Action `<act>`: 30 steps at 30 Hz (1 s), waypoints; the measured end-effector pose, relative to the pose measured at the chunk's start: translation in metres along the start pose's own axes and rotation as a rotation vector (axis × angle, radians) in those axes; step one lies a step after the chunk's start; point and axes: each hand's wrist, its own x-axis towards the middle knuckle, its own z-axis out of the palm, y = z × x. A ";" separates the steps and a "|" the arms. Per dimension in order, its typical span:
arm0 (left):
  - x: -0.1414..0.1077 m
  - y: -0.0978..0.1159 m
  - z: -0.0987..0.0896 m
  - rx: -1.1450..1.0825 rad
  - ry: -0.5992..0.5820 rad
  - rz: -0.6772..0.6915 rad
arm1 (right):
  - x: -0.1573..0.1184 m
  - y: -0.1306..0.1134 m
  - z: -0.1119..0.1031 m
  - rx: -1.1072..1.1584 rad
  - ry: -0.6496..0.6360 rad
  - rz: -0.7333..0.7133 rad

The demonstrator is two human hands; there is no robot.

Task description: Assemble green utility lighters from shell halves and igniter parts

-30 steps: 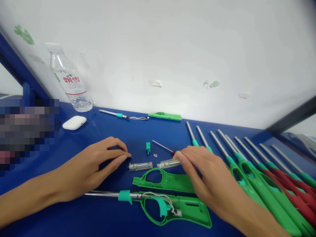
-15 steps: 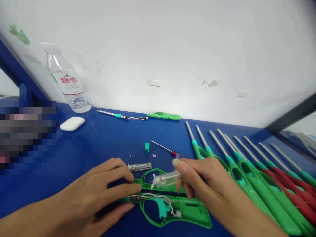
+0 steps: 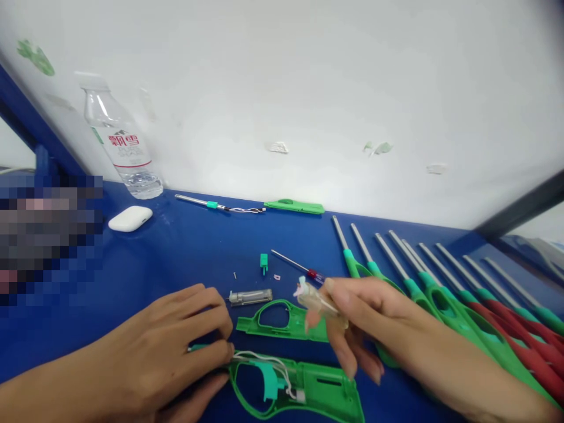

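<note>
My right hand (image 3: 365, 323) pinches a small clear fuel tank (image 3: 319, 301), tilted, its pinkish-white valve end pointing up and left. My left hand (image 3: 176, 346) is closed on the barrel end of an opened green lighter half (image 3: 326, 382). Inside that half lie a teal trigger (image 3: 268, 380), white wires and a white block (image 3: 298, 395). Just behind it rests the other green shell half (image 3: 282, 323). A second clear fuel tank (image 3: 251, 296) lies on the blue table beyond my left fingertips. My fingers hide the lighter's metal tube.
A red-handled screwdriver (image 3: 299, 267), a teal plastic part (image 3: 264, 262), a screw (image 3: 235, 275) and a tiny pink piece (image 3: 277, 277) lie ahead. Several green and red lighters (image 3: 445, 305) line the right. At the back are a metal tube with wires (image 3: 198, 201), a green shell (image 3: 294, 205), a white case (image 3: 131, 218) and a water bottle (image 3: 121, 141).
My right hand has lifted the clear tank up and to the right, tilting it away from the green shells. My left hand has shifted the lighter half slightly left and toward me.
</note>
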 end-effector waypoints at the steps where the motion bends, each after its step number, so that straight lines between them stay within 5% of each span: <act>1: 0.000 0.001 -0.001 0.002 0.010 -0.010 | 0.001 0.001 0.000 0.024 0.002 0.008; 10: -0.010 0.005 0.006 0.095 -0.022 0.057 | -0.002 0.008 -0.004 -0.014 -0.070 0.029; 17: -0.005 0.008 0.008 0.048 -0.026 0.040 | -0.005 0.008 0.017 -0.374 0.121 0.154; 21: -0.005 0.008 0.009 0.023 -0.010 0.030 | 0.003 0.021 0.028 -0.645 0.138 0.037; 30: -0.006 0.009 0.010 0.001 -0.004 0.019 | 0.006 0.021 0.027 -0.690 0.091 -0.084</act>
